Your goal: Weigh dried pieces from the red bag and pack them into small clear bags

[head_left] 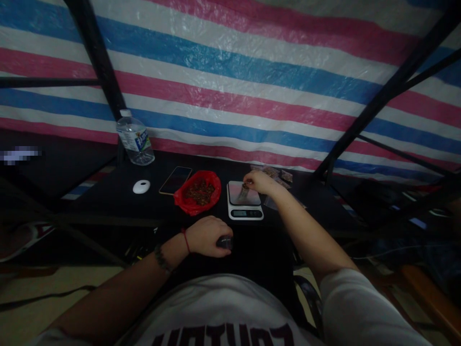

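Note:
My right hand (260, 182) is over the steel plate of a white digital kitchen scale (246, 213), its fingertips closed around something small and brown. The scale's display is lit, but I cannot read the number. Near the table's front edge, my left hand (206, 235) is closed on a small see-through plastic thing (225, 241), possibly a little bag. Left of the scale sits a red plastic bag (216, 185), spread open like a bowl. Small brown dried pieces (200, 192) lie inside it. Several small clear bags (287, 176) with brown contents lie beyond my right hand.
A phone (175, 180) and a white oval device (141, 186) lie left of the red bag. A clear bottle (135, 139) stands at the back left of the black table (118, 202). Dark metal posts (104, 62) and a striped plastic sheet (230, 91) are behind.

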### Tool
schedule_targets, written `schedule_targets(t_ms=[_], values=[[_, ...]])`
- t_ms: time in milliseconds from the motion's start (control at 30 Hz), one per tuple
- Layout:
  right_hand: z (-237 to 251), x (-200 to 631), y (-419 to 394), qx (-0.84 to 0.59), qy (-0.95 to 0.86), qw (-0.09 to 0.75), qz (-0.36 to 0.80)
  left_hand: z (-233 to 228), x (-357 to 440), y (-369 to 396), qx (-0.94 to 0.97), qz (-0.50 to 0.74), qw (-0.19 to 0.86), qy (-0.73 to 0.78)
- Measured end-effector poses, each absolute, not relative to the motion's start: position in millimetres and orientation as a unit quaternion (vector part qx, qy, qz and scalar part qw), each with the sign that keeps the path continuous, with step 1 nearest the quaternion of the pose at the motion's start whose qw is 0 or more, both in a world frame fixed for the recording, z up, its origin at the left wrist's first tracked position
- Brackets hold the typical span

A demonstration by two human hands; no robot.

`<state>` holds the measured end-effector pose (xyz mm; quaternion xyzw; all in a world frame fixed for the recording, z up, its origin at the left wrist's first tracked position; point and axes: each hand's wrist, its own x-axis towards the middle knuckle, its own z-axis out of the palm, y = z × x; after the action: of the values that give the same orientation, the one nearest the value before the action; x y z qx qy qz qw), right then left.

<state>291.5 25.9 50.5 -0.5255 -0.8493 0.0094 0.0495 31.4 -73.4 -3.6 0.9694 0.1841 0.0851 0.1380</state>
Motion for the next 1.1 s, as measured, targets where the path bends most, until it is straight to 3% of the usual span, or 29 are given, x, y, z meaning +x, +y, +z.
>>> schedule_targets(t_ms=[300, 667, 833, 1100], values=[[61.5, 291.4, 17.5, -0.53, -0.843, 0.086, 0.024, -3.8, 30.5, -72.5, 0.969, 0.084, 0.134, 0.19], [62.8, 273.0, 21.5, -0.503, -0.811, 0.285, 0.091, -3.0, 28.5, -70.1, 0.963, 0.099, 0.14, 0.207], [64.6, 220.6, 28.0, -0.419, -0.873, 0.228, 0.1, -3.8, 28.8, -70.2, 0.965, 0.09, 0.143, 0.202], [19.0, 138.1, 48.7, -0.389, -0.918, 0.023, 0.069, -0.1, 29.4, -71.0, 0.967, 0.085, 0.139, 0.196]])
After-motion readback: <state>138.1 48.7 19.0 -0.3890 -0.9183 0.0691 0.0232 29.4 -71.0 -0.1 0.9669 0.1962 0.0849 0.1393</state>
